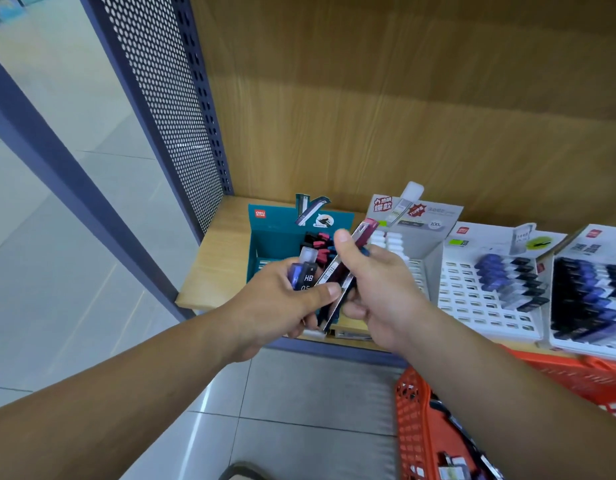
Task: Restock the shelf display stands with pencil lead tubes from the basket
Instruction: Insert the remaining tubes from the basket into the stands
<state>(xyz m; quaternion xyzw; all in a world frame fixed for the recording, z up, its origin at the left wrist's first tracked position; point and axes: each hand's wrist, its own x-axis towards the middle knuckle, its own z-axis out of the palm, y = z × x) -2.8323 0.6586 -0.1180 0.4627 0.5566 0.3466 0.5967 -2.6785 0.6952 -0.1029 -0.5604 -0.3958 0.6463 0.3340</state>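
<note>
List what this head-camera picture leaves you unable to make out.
Head view:
- Teal stand: front rows behind the left hand and right hand.
- Blue HB tube: lower end inside the left hand.
- Maroon tube: print blurred.
- Orange basket: contents mostly under the right forearm.
- Rightmost stand: cut by the right edge.

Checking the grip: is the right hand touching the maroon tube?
Touching. The head view shows the right hand pinching the maroon tube, thumb pressed against it.
</note>
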